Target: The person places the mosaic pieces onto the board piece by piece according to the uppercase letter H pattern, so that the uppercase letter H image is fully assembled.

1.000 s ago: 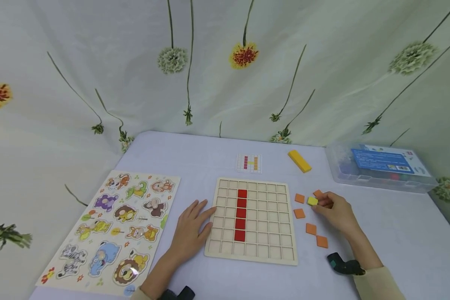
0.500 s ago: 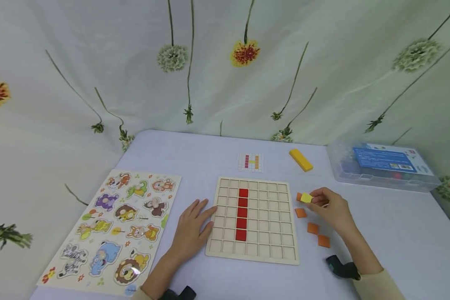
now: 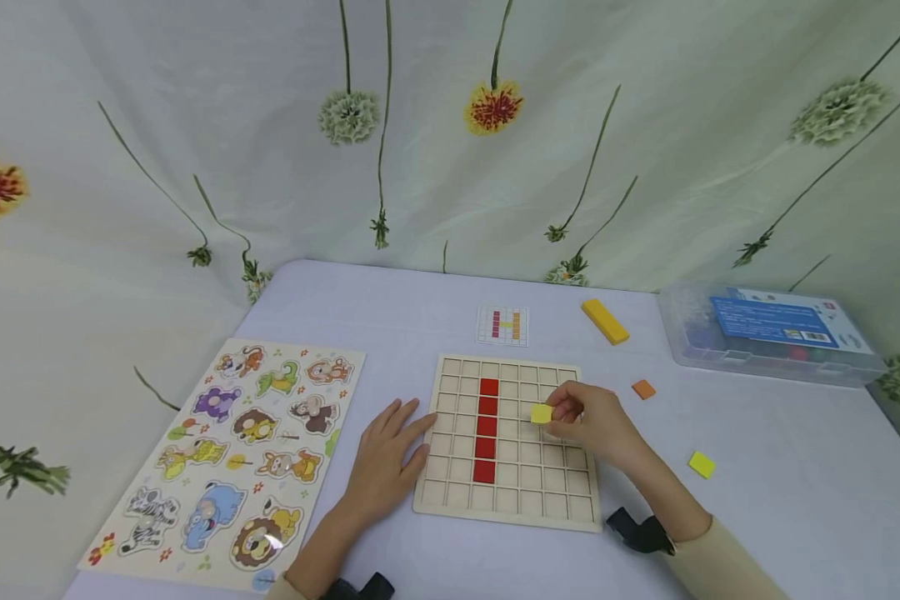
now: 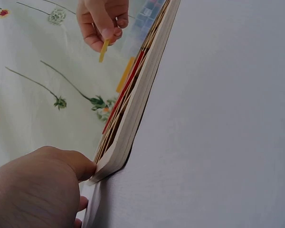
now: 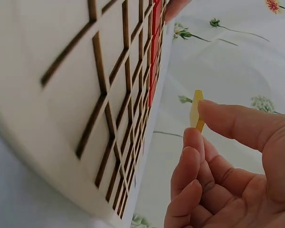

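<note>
Currently the right hand [image 3: 596, 425] pinches the yellow tile [image 3: 542, 413] over the board [image 3: 530, 477], right of the red tiles [image 3: 486, 426]. The left hand [image 3: 385, 458], fingers somewhat spread, touches the board's left edge. I would hold the tile level, square to the board, and lower it gently.

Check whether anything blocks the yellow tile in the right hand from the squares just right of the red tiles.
Nothing visible does: the right hand holds the yellow tile over the board, with only bare squares between it and the red tiles.
</note>
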